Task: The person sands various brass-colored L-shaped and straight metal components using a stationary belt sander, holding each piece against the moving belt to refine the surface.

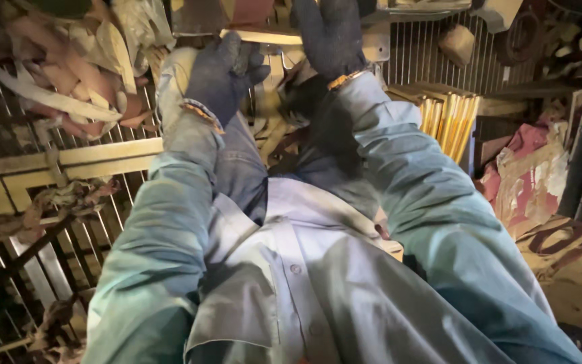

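Both my arms, in grey-green sleeves, reach forward over my pale buttoned shirt point(304, 283). My left hand point(222, 71), in a dark glove with an orange-edged cuff, rests with curled fingers just below a pale flat bar point(264, 36). Whether it grips anything is hidden. My right hand point(328, 37), also in a dark glove, lies stretched out with its fingers pointing away over the same bar, up to the top edge of the view. Beneath the hands is a metal wire grille point(432, 57).
A yellowish frame point(69, 158) with thin bars spans the left. Pale scrap strips point(69, 87) pile up at top left. A bundle of yellow rods point(449, 118) stands at right, beside a crumpled red and white sheet point(527, 178) and brown board point(574, 269).
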